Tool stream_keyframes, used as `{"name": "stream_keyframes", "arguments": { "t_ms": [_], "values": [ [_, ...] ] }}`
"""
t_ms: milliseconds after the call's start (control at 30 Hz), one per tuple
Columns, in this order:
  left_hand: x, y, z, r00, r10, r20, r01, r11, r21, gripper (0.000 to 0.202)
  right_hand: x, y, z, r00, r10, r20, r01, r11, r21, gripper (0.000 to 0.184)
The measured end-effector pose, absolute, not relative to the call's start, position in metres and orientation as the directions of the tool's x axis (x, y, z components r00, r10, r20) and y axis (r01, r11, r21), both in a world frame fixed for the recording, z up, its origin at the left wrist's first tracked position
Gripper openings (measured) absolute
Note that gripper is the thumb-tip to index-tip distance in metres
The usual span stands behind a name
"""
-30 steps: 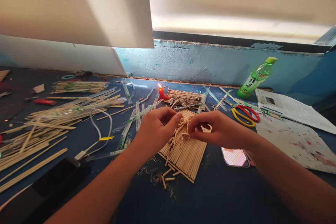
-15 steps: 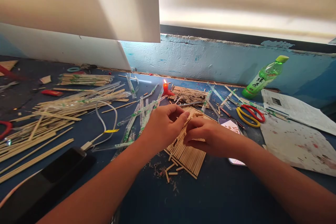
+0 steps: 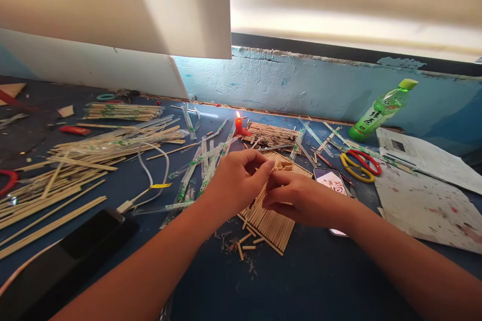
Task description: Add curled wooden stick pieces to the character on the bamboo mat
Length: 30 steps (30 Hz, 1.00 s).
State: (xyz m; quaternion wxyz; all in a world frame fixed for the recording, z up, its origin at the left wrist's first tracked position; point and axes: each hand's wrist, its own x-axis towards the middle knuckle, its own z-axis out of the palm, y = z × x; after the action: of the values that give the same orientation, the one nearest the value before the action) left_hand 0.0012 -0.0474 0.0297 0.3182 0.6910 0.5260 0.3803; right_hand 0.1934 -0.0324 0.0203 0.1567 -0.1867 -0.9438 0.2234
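My left hand [image 3: 241, 175] and my right hand [image 3: 288, 193] meet over a flat panel of wooden sticks [image 3: 276, 225] laid side by side. The fingers of both hands are bent and pressed together at the tips, and whatever they pinch is hidden. Just beyond the fingertips a small structure of short wooden pieces [image 3: 285, 165] shows on the panel. Short cut stick pieces [image 3: 248, 248] lie at the panel's near left edge. Behind the panel stands a lit red candle [image 3: 238, 125].
Chopsticks [image 3: 83, 160] and torn plastic wrappers [image 3: 203, 160] cover the left side. A black power bank [image 3: 90, 241] trails a white cable. On the right are a phone [image 3: 331, 180], red-and-yellow scissors [image 3: 361, 164], papers [image 3: 425, 205] and a tilted green bottle [image 3: 384, 110].
My right hand has edged toward the left fingertips, and its fingers have closed up a little. The view has shifted slightly; the things on the table stay put.
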Motion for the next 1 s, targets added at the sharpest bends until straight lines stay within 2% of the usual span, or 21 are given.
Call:
{"name": "stream_keyframes", "arguments": {
  "t_ms": [700,1000],
  "values": [
    [0.0020,-0.0478,0.0300,0.166,0.966,0.199,0.488,-0.256,0.834,0.025,0.1912,-0.0364,0.0221,-0.891,0.432,0.138,0.326,0.823,-0.465,0.017],
    [0.0017,-0.0476,0.0288,0.169,0.966,0.198,0.484,-0.256,0.837,0.025,0.1921,-0.0353,0.0209,-0.891,0.425,0.157,0.317,0.833,-0.455,0.016]
  ]
}}
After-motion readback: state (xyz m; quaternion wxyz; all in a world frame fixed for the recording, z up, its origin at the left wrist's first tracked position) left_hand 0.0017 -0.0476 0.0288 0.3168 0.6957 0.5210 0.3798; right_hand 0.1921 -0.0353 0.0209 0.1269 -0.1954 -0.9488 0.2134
